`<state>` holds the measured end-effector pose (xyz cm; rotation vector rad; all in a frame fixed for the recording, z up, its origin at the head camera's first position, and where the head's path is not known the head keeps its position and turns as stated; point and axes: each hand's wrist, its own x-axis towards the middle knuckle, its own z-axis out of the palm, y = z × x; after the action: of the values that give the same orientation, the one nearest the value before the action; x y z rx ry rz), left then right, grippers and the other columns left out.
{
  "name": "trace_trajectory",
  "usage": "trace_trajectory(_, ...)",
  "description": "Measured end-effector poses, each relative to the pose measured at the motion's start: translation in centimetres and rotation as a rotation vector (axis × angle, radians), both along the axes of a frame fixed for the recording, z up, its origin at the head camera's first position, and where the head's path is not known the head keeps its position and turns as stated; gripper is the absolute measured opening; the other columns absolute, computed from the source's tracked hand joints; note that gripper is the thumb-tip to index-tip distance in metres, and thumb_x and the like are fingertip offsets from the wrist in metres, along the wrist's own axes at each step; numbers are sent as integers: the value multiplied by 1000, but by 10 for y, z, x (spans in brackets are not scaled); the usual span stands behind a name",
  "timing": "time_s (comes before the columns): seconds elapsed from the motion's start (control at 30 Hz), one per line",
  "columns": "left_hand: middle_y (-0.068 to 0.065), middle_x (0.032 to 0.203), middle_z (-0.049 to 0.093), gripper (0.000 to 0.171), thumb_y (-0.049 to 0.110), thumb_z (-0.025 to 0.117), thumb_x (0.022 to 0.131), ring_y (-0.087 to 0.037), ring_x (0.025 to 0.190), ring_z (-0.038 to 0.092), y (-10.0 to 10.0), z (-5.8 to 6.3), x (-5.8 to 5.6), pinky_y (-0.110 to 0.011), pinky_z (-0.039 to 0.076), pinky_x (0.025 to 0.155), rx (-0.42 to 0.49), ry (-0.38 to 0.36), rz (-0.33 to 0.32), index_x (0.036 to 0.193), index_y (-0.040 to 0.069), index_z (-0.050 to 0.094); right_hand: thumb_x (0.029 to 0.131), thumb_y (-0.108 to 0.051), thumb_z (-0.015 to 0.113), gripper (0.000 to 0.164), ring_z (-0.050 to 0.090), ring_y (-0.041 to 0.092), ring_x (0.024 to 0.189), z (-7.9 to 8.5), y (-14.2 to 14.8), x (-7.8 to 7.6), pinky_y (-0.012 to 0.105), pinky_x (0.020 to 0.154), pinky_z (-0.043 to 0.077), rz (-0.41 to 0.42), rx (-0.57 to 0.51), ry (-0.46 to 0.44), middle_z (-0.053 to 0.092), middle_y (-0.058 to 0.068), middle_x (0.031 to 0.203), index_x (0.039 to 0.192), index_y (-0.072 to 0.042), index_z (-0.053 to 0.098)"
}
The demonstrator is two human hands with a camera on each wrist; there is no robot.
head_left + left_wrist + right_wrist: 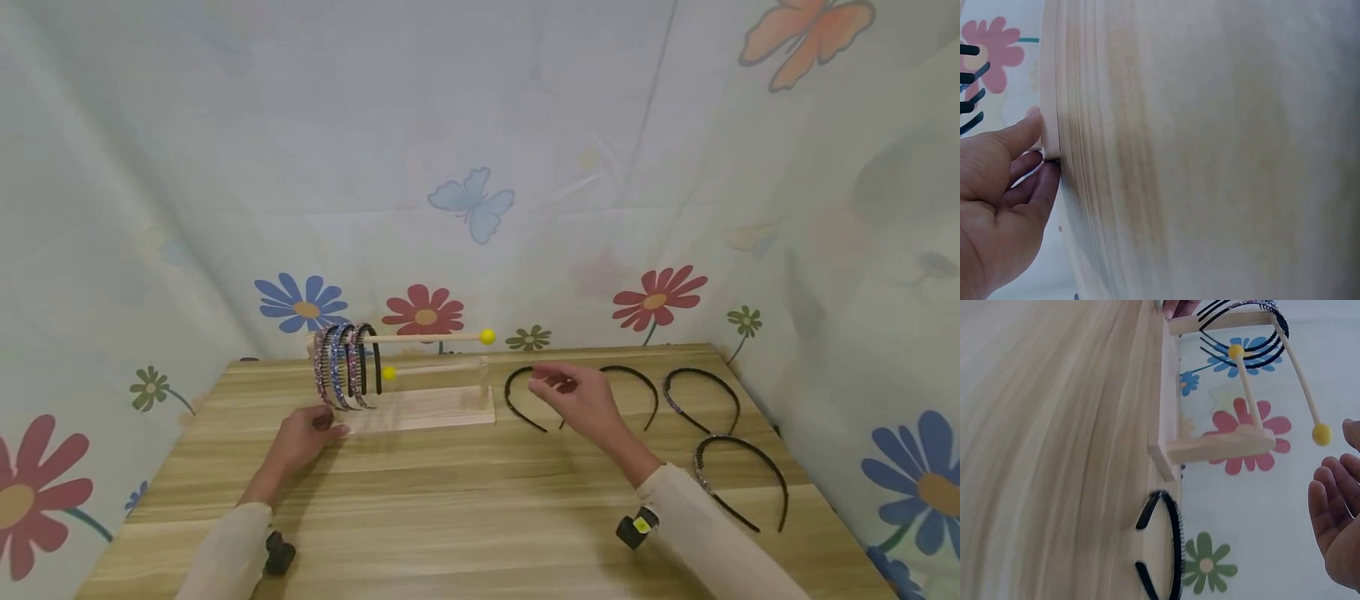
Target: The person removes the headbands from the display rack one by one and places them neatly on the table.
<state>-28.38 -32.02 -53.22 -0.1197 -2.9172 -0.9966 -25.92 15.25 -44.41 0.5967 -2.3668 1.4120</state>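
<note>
A pale wooden headband stand [420,408] sits at the back left of the table, with yellow balls [487,337] capping its rods. Several glittery headbands [336,367], pink, blue and black, hang together at the left end of the upper rod. My left hand [300,437] pinches the left end of the stand's base, thumb on top and fingers at its edge in the left wrist view. To the right of the stand, my right hand [581,400] is raised with loosely bent fingers, holding nothing. It partly hides the black headbands [512,385] lying behind it.
Two more dark headbands lie at the right: one farther back [699,371], one nearer [784,487] by the table's right edge. A curtain printed with flowers and butterflies [471,204] hangs behind and beside the wood-grain table [450,517].
</note>
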Motion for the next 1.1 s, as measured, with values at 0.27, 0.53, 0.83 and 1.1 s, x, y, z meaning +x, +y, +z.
trace_trajectory(0.27, -14, 101, 73, 28, 23, 75, 95, -21, 84, 58, 0, 1, -1, -42, 55, 80, 7, -13, 5, 108, -1, 72, 93, -32, 77, 32, 72, 16, 91, 14, -40, -10, 29, 78, 60, 62, -35, -24, 77, 0, 105, 121, -16, 75)
trace_trajectory(0.53, -19, 109, 73, 35, 24, 75, 95, -25, 94, 65, -2, -1, 0, -49, 57, 87, 23, -9, -2, 115, -4, 71, 93, -33, 77, 32, 71, 11, 88, 16, -79, -19, 28, 77, 61, 117, -58, -22, 77, -4, 105, 121, -17, 76)
trace_trajectory(0.83, -23, 117, 72, 41, 25, 74, 96, -34, 106, 68, -1, 0, 1, -53, 56, 93, 23, -23, 2, 121, -6, 68, 91, -34, 79, 34, 72, 9, 88, 16, -121, -21, 27, 74, 61, 168, -76, -19, 77, -4, 105, 120, -16, 76)
trace_trajectory(1.1, -24, 118, 71, 42, 25, 74, 96, -35, 108, 68, 0, 2, 2, -54, 55, 94, 22, -28, 6, 122, -7, 68, 93, -38, 77, 38, 71, 7, 90, 15, -157, -21, 25, 74, 60, 222, -109, -103, 76, -6, 107, 127, -23, 73)
